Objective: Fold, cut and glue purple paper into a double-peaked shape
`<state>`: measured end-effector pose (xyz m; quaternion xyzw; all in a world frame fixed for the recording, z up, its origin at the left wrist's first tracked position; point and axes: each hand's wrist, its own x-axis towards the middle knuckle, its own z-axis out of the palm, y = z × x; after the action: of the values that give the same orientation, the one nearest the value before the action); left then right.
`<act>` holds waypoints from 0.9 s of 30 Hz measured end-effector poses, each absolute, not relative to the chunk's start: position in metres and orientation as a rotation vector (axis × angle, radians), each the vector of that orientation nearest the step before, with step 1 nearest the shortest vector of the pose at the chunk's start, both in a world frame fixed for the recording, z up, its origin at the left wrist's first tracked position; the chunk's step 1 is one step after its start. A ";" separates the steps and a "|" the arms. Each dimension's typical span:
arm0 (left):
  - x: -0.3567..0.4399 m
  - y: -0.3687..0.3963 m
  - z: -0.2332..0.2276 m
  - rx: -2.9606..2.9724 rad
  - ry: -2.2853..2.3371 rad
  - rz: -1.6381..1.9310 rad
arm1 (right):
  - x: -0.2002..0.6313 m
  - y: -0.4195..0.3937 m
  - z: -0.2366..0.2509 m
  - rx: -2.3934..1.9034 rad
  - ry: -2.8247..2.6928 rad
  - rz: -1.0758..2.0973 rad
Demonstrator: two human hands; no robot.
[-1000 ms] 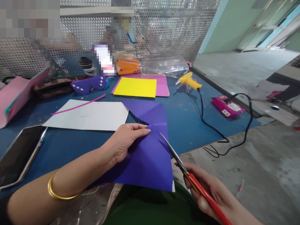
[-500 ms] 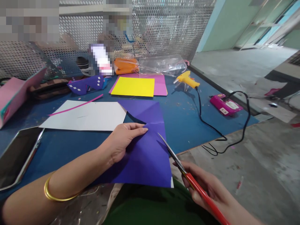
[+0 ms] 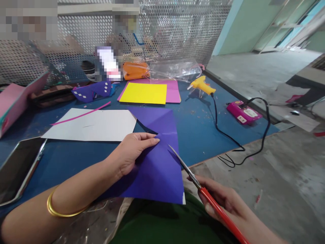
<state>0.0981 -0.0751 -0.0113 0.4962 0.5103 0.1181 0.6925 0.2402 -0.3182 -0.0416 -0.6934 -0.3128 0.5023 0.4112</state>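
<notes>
My left hand (image 3: 134, 149) pinches a sheet of purple paper (image 3: 159, 173) between thumb and fingers, near a cut edge at its left side. The sheet has creases, and its near part hangs past the table edge above my lap. My right hand (image 3: 220, 198) grips red-handled scissors (image 3: 189, 173). Their pointed blades lie over the right part of the purple sheet, with the tip a little right of my left thumb. White paper (image 3: 101, 130) lies left of the purple sheet, with a thin pink paper strip (image 3: 83, 116) across it.
A phone (image 3: 22, 166) lies at the left. Behind are purple paper glasses (image 3: 91, 91), yellow paper (image 3: 144, 93) on pink sheets, and an orange pouch (image 3: 135, 70). A yellow glue gun (image 3: 203, 85) is wired to a magenta power socket (image 3: 243, 112) at the right edge.
The scissors' tip has shifted slightly left over the purple sheet. My left hand keeps the same pinch, and the whole view has moved a little.
</notes>
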 end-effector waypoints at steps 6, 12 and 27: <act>0.097 -0.075 -0.010 1.101 1.087 0.242 | 0.243 -0.312 -0.040 -1.724 -0.906 1.287; 0.096 -0.075 -0.011 1.151 1.059 0.247 | 0.242 -0.313 -0.041 -1.712 -0.921 1.217; 0.097 -0.083 -0.009 1.214 1.050 0.187 | 0.236 -0.305 -0.031 -1.707 -0.914 1.233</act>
<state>0.0966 -0.0832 -0.0089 0.5432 0.4697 0.0836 0.6909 0.2363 -0.3048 -0.0307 -0.6782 -0.3629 0.4897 0.4105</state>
